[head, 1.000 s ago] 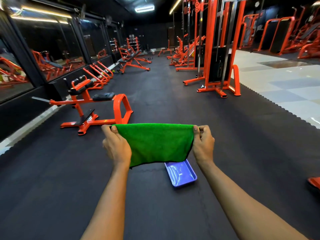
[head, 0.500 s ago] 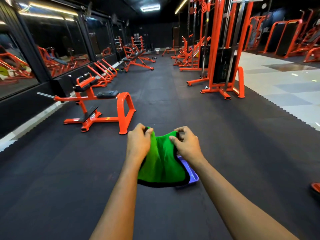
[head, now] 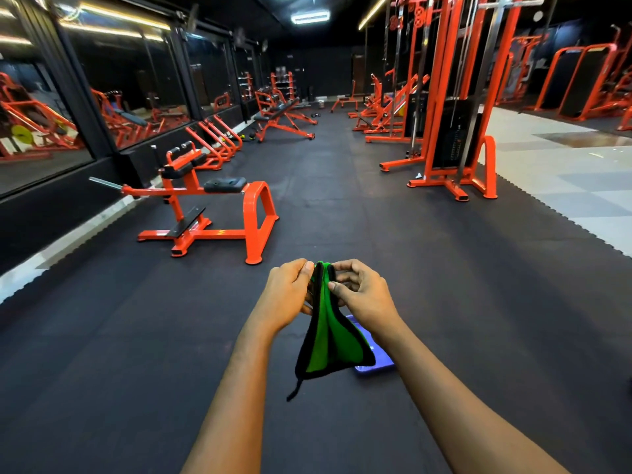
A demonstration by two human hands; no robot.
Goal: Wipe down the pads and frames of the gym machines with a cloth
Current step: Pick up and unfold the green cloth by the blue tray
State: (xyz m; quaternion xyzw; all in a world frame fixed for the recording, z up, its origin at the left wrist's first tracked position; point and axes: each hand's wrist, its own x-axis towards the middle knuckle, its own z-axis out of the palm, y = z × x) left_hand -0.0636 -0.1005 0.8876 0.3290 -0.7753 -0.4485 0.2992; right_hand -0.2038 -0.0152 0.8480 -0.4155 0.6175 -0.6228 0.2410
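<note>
Green microfibre cloth with black hem (head: 328, 343) folded double, held in air over shallow blue plastic tray (head: 380, 367), which lies on black rubber floor (head: 102, 371). Left hand (head: 290, 290) pinches cloth's top edge, fingers curled. Right hand (head: 364, 297) pinches same edge from opposite side (thumb on green face). Orange-framed machine with black pads (head: 212, 213) beyond tray, to its left, untouched.
</note>
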